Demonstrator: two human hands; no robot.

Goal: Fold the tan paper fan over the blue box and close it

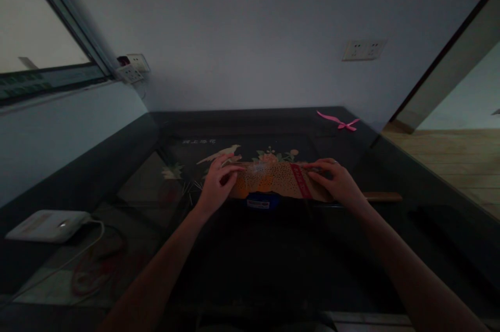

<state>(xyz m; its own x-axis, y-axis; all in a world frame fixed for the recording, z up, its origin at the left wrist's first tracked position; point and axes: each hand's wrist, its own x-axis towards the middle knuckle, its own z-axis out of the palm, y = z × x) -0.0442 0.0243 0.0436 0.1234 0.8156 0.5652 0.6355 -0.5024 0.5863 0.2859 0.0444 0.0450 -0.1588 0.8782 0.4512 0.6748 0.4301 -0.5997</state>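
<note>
A strip of brown dotted paper (pixel 281 178), with orange patches and a red band near its right end, stretches between my hands over the dark table. My left hand (pixel 219 183) pinches the upper left end, thumb and forefinger close together. At the other end, my right hand (pixel 332 181) is closed on the upper edge just past the red band. A blue object (pixel 262 201) with a white label shows from under the paper's lower edge; most of it is hidden. Beyond my right wrist lies a wooden handle (pixel 383 196), its other end covered.
A pink ribbon (pixel 339 122) lies at the back right of the glossy table (pixel 234 122). On the left rests a white device (pixel 49 225) with a cable (pixel 66 264). A black flat object (pixel 449 238) is at right. Wall sockets (pixel 364 50) sit above.
</note>
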